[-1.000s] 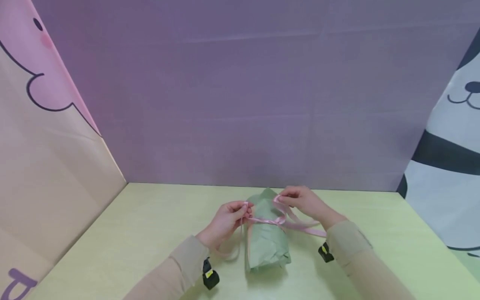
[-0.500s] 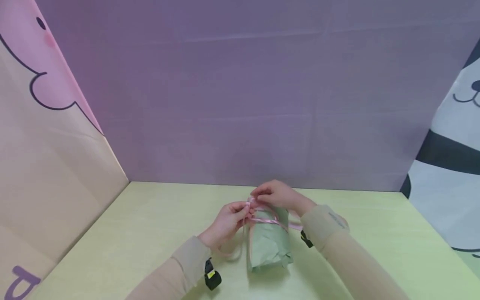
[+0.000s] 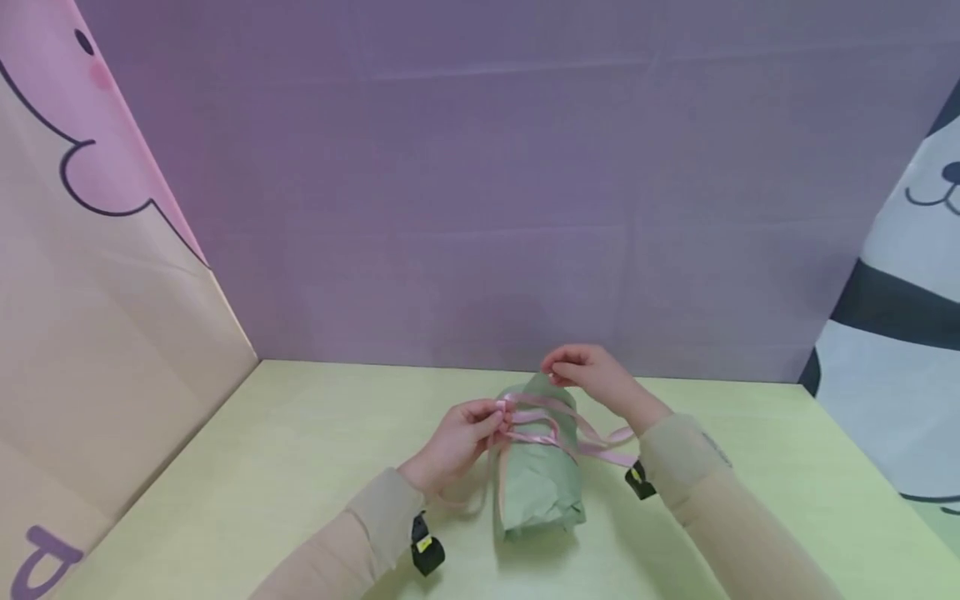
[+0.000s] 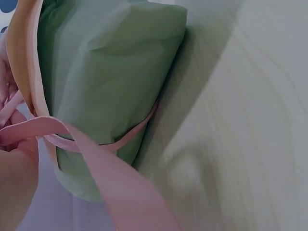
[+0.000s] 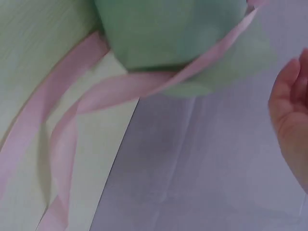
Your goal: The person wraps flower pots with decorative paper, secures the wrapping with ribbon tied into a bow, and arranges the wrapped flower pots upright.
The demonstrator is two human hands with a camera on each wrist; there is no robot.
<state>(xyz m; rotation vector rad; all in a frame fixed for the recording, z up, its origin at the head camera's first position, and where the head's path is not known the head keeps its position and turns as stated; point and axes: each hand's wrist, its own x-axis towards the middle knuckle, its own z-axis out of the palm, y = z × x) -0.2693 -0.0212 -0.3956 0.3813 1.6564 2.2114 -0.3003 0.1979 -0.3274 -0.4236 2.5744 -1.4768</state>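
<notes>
A bundle wrapped in green paper (image 3: 542, 492) lies on the table, with a pink ribbon (image 3: 592, 425) passing around its middle. My left hand (image 3: 457, 437) is at the bundle's left side and pinches the ribbon between thumb and fingers. Ribbon strands run from those fingertips across the top of the bundle and trail off to the right. In the left wrist view, a wide ribbon tail (image 4: 115, 178) hangs from the left hand. My right hand (image 3: 600, 379) is raised by the bundle's far end, fingers loosely bent, apart from the ribbon and holding nothing visible.
The pale yellow-green table (image 3: 322, 417) ends at a purple backdrop (image 3: 450, 208). Side panels with cartoon prints stand left and right, one with a panda (image 3: 900, 400). Each wrist wears a small black camera (image 3: 427, 546).
My right hand carried ribbon leftward to the left hand, let go there, then drew back up and right. The left hand stayed nearly in place and now gathers more ribbon strands.
</notes>
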